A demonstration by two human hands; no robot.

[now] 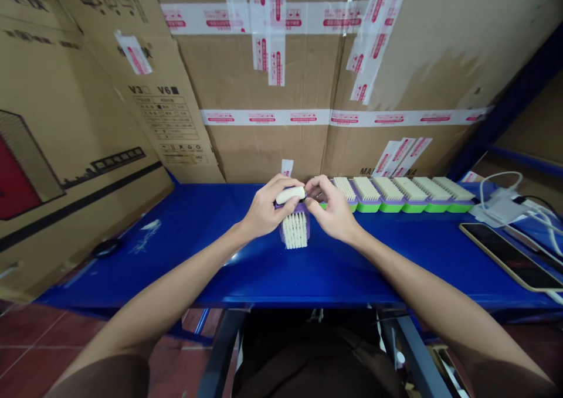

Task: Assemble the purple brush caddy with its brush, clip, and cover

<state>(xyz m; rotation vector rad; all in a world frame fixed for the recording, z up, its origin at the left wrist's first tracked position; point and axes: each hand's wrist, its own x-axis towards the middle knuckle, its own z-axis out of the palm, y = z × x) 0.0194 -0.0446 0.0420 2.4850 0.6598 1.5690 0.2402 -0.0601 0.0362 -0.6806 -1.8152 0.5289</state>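
Just left of the row of green-based brushes [396, 194] on the blue tabletop [246, 269], the left hand [264, 211] and right hand [335, 213] each keep a closed grip on a purple-backed brush [294, 231], apparently steadying it from both sides under its white handle [290, 195].

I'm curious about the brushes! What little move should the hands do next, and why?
Probably press the white piece down onto the purple brush: the left hand pinches that piece atop it, the right hand holds the brush's end, and the row of brushes lies beside on the blue table.
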